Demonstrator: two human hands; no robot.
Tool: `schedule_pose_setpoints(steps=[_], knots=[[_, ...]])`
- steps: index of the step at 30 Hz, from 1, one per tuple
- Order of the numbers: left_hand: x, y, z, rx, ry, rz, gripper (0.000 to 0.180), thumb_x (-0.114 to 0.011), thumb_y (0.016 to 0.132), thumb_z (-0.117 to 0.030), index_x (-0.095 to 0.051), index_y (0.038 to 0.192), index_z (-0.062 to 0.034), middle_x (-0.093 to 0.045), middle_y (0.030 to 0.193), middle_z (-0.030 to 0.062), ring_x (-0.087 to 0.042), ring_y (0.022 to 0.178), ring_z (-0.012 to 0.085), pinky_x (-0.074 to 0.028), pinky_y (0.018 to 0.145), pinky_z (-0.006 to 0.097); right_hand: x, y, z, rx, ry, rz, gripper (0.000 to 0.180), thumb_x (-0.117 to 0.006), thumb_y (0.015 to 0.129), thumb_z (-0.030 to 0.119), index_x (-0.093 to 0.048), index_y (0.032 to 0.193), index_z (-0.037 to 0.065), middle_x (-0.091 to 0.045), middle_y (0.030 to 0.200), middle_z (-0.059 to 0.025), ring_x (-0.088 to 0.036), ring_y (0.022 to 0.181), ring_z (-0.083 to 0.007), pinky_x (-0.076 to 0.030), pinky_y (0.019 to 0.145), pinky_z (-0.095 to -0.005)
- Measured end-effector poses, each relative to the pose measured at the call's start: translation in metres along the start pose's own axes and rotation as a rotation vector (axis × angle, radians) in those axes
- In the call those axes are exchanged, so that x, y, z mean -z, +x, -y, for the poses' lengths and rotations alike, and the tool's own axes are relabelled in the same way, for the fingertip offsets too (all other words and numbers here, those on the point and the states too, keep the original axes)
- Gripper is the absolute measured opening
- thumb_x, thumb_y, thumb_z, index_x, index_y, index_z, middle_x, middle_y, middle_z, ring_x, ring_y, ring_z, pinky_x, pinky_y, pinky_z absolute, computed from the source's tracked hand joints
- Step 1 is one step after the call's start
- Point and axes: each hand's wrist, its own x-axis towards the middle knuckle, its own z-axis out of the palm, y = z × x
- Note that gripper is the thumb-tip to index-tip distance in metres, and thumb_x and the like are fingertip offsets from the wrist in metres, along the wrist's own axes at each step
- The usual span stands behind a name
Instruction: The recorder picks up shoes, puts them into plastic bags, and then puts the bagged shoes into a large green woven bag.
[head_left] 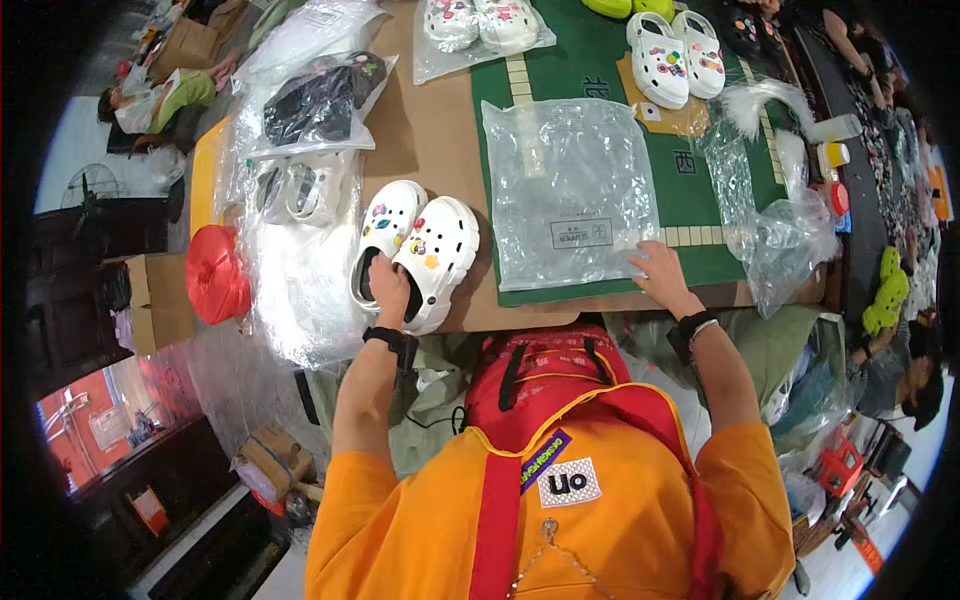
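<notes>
A pair of white clogs [441, 245] with colourful charms stands at the table's front edge. My left hand [388, 287] is closed on them, its fingers reaching into the openings where the two shoes meet. To the right a clear plastic bag [570, 190] with a dark printed box lies flat on the green mat [560, 293]. My right hand [660, 275] pinches the bag's near right edge between thumb and fingers.
Bagged clogs [312, 192] and black bagged shoes [315, 105] lie left, above a red round bundle [218, 274]. More white clogs [660, 62] stand far right on a small brown board. Crumpled plastic [785, 240] lies at right, near bottles [833, 155]. Other people sit around.
</notes>
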Motion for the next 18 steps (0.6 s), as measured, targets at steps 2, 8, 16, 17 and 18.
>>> schedule_pose_setpoints(steps=[2,8,16,17,18], knots=[[-0.007,-0.002,-0.001,-0.021,0.076,-0.059,0.034,-0.059,0.07,-0.011,-0.045,0.099,0.002,-0.047,0.097,0.0165,-0.046,0.089,0.0353,-0.039,0.071,0.045,-0.004,0.006,-0.009,0.059,-0.017,0.032,0.035,-0.065,0.061,0.015,-0.058,0.094,0.015,-0.046,0.111,-0.0105,-0.04,0.108,-0.0276,-0.034,0.084,-0.0411],[0.018,-0.008,-0.014,0.147,0.111,0.12,0.047,-0.06,0.062,-0.015,-0.044,0.103,0.0018,-0.046,0.099,0.018,-0.043,0.096,0.0359,-0.037,0.077,0.047,-0.004,0.025,-0.014,0.191,0.032,-0.035,0.02,-0.058,0.07,0.022,-0.06,0.087,0.012,-0.055,0.094,-0.0108,-0.047,0.094,-0.0292,-0.036,0.08,-0.0419],[0.004,-0.038,-0.035,0.269,0.174,0.016,0.04,-0.062,0.065,-0.025,-0.047,0.098,-0.0092,-0.049,0.094,0.009,-0.049,0.089,0.0295,-0.038,0.064,0.05,0.004,0.012,-0.007,0.168,-0.098,0.071,0.017,-0.048,0.078,0.018,-0.058,0.074,0.005,-0.055,0.068,-0.0167,-0.053,0.064,-0.0332,-0.04,0.058,-0.0441],[0.009,-0.04,-0.038,0.222,0.16,-0.012,0.037,-0.062,0.066,-0.025,-0.047,0.096,-0.0098,-0.05,0.092,0.0088,-0.049,0.088,0.0295,-0.038,0.063,0.049,0.002,0.015,-0.009,0.148,-0.013,0.051,0.012,-0.049,0.077,0.014,-0.057,0.078,0.006,-0.056,0.072,-0.015,-0.054,0.07,-0.0321,-0.041,0.06,-0.0428],[0.013,-0.041,-0.04,0.17,0.147,-0.034,0.034,-0.061,0.067,-0.024,-0.048,0.095,-0.0104,-0.05,0.091,0.0086,-0.05,0.086,0.0295,-0.038,0.063,0.049,0.001,0.021,-0.012,0.122,0.074,0.037,0.009,-0.049,0.076,0.011,-0.055,0.081,0.006,-0.057,0.077,-0.0133,-0.054,0.076,-0.031,-0.041,0.062,-0.0415]])
